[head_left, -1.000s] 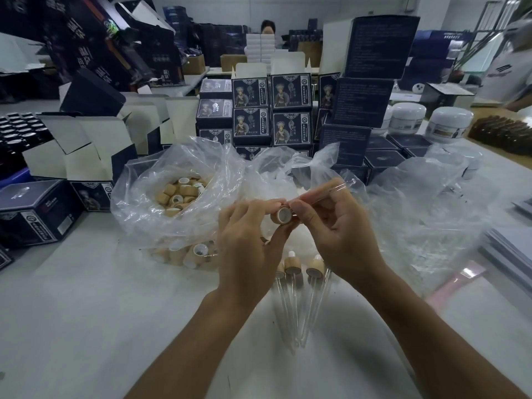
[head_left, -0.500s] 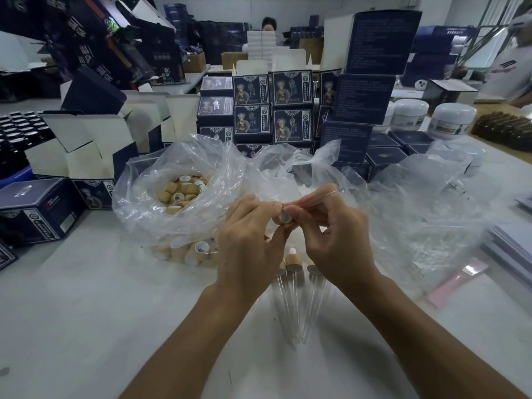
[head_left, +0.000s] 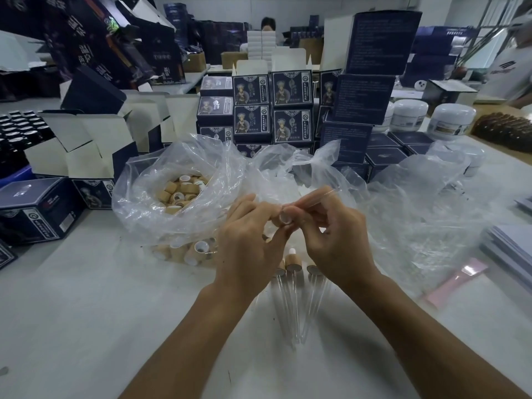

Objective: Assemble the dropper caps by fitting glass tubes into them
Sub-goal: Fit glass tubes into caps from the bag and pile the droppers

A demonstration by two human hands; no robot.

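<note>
Above the tabletop point(head_left: 86, 298), the left hand point(head_left: 247, 249) pinches a light, rigid dropper cap point(head_left: 283, 218) while the right hand point(head_left: 334, 234) pinches a thin, probably fragile and slippery glass tube point(head_left: 319, 195), best gripped near the entering end.

Dropper cap point(head_left: 283, 219) in fingers: matt tan, wood-look shell, white smooth plastic-looking liner inside. Glass tube point(head_left: 319, 196): clear, glossy, thin. Finished droppers point(head_left: 293, 289) on bench: same matt tan collars, clear glass stems. Plastic bag point(head_left: 161, 208) of loose caps point(head_left: 184, 190): thin clear film, crinkled, shiny highlights. Second clear bag point(head_left: 417, 214): same crumpled glossy film. Bench point(head_left: 86, 312): white, matt, smooth, few dark specks. Printed cartons point(head_left: 292, 89): dark navy card, slight sheen, white uncoated inside flaps. White jars point(head_left: 450, 118): smooth, semi-gloss plastic look.
</note>
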